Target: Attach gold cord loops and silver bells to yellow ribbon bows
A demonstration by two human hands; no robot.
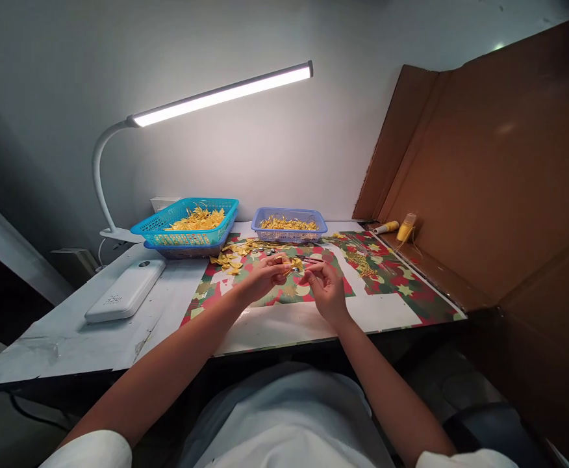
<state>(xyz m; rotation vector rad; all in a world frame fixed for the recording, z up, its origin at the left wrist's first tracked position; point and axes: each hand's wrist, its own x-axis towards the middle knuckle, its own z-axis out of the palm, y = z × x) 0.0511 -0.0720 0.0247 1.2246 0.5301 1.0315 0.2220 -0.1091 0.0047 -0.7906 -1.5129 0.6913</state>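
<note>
Nearest, you've got your lap in pale clothing below the edge of the worktop, both forearms reaching in over it. Left hand: fingers pinched narrow on a gold bow, held up just over the patterned sheet, in front of your body. Right hand: fingers bent and close together, right beside the bow; can't tell if they grip anything. A thin dark stick shows just past the right fingertips, can't tell if held or lying. Off to your left, a white power bank lies flat. Beyond your hands, loose gold bows are scattered on the sheet; gold cord lies tangled to the right. Further back left, a teal basket heaped with gold pieces sits on a blue basket; a lilac basket with more gold pieces stands back centre. Back right, a yellow spool stands tilted by the cardboard. Lit lamp overhead, grey wall behind.
</note>
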